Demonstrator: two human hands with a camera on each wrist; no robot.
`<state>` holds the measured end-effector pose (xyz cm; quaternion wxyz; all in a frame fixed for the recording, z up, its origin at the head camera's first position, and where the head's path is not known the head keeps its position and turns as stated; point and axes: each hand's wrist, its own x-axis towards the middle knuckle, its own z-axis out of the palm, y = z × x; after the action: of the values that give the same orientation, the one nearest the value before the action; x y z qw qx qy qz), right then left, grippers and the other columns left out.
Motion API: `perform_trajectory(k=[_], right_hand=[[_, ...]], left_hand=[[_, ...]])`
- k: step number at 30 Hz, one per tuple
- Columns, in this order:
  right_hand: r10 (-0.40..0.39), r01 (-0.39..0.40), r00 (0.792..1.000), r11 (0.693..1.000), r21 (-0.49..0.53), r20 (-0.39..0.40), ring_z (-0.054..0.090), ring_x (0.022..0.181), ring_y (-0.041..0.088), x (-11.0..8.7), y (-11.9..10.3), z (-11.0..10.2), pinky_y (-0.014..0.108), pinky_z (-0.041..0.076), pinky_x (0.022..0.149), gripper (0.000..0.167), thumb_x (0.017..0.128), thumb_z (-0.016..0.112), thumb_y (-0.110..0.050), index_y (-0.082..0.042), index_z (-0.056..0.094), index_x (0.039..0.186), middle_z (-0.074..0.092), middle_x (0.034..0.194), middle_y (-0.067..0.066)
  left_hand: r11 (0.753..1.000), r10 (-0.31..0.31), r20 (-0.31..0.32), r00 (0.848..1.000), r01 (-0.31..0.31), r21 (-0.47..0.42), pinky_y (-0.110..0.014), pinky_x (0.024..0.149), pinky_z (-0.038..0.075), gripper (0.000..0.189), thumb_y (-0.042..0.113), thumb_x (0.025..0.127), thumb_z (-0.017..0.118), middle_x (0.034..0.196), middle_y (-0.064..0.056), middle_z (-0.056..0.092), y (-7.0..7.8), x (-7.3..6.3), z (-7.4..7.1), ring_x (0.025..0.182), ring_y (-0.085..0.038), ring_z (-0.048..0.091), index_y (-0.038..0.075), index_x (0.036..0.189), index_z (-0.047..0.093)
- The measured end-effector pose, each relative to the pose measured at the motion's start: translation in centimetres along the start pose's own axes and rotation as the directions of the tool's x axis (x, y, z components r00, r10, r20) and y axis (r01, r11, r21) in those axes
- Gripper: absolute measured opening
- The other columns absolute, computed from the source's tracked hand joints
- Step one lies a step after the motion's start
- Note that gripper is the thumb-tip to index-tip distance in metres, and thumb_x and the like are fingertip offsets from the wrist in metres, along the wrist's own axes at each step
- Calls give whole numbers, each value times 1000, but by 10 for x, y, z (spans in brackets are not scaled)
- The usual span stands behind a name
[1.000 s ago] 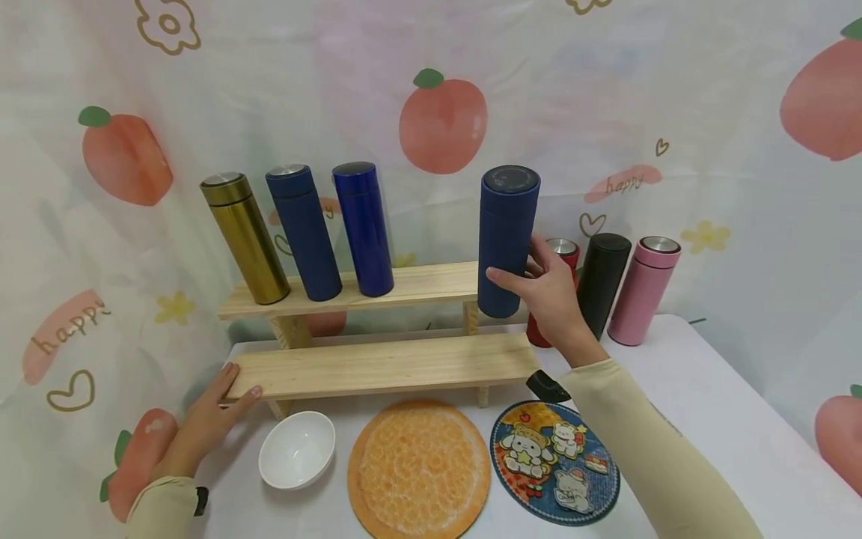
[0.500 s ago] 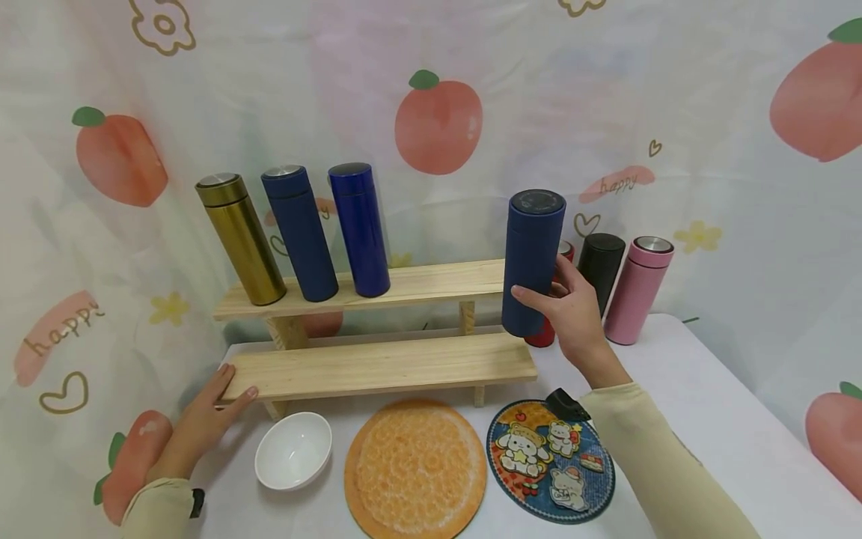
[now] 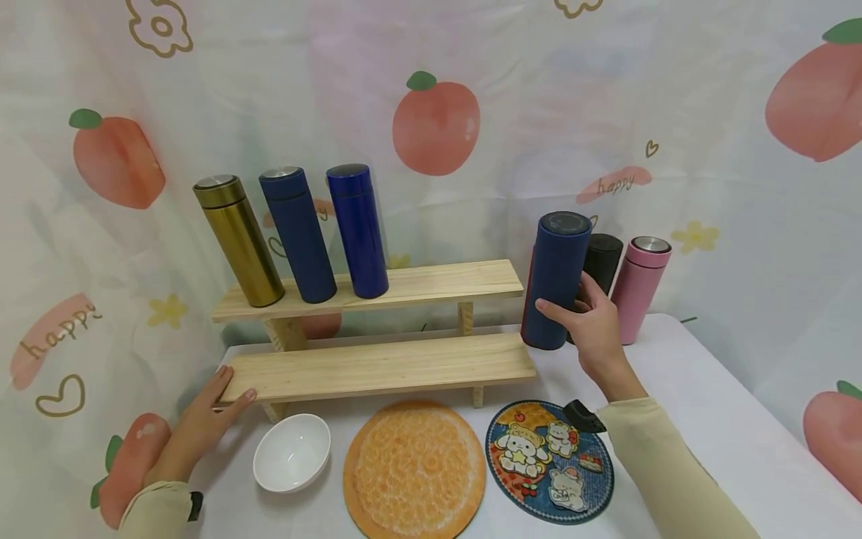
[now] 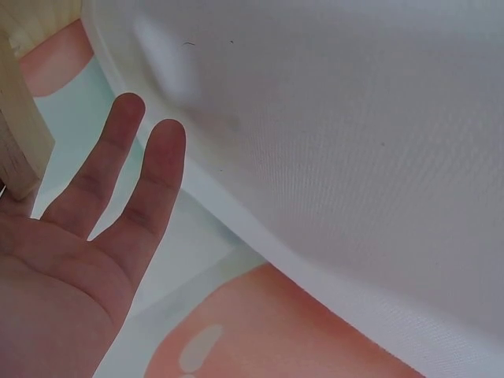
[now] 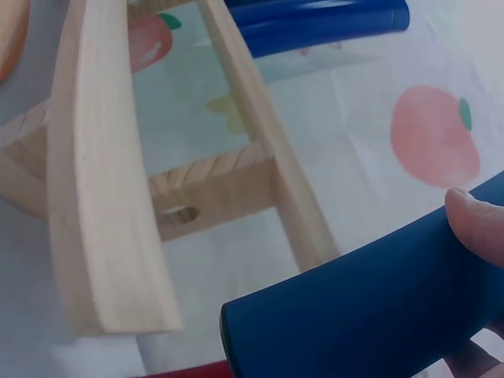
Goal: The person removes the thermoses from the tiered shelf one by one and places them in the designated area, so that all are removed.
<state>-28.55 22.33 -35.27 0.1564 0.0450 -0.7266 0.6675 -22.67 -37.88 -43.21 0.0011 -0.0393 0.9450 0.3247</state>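
Note:
A dark blue vacuum flask (image 3: pixel 556 277) is upright in my right hand (image 3: pixel 598 333), thumb on its near side and fingers round its right. It is just right of the two-tier wooden stand (image 3: pixel 384 367), in front of a mostly hidden red flask (image 3: pixel 527 296). In the right wrist view, the flask (image 5: pixel 354 291) slants past the stand's end, its base showing. My left hand (image 3: pixel 195 430) touches the lower shelf's left end, thumb at the front corner. Two straight fingers (image 4: pixel 164 153) show in the left wrist view. A gold flask (image 3: pixel 242 243), a navy flask (image 3: pixel 299 236) and a glossy blue flask (image 3: pixel 358 232) stand on the upper shelf.
A black flask (image 3: pixel 602 258) and a pink flask (image 3: pixel 643 288) stand behind my right hand on the white table (image 3: pixel 700 419). In front of the stand are a white bowl (image 3: pixel 292 453), an orange round mat (image 3: pixel 414 468) and a blue cartoon mat (image 3: pixel 548 462).
My right hand has carried the dark blue flask rightward and down, off the upper shelf's right end, so it covers the red flask. My left hand stays at the stand.

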Motion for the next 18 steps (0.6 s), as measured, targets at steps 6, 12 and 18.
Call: perform_trajectory(k=[6,12,18], right_hand=[[42,-42,999,999,-13,-19,41,148,42,-2,13,-8,65,38,118,89,100,79,-18,-14,26,172,39,167,21],[106,-107,994,994,-34,-40,38,150,40,1,33,-12,59,35,121,94,99,80,-17,-13,21,173,36,169,21],[142,-144,989,987,-66,-30,35,153,43,1,53,-15,59,33,123,97,99,80,-16,-12,18,173,32,171,23]], left_hand=[[1000,-3,3,1000,3,-4,-74,122,12,100,55,107,60,174,-30,0,1,-1,0,157,-58,4,-3,168,5],[1000,-21,13,1000,21,-12,-74,122,11,101,56,107,59,174,-29,-2,3,-3,-1,157,-58,3,-2,168,3],[1000,-19,15,1000,19,-11,-74,122,11,101,56,107,60,174,-30,-2,2,-1,-1,157,-58,3,-2,168,3]])
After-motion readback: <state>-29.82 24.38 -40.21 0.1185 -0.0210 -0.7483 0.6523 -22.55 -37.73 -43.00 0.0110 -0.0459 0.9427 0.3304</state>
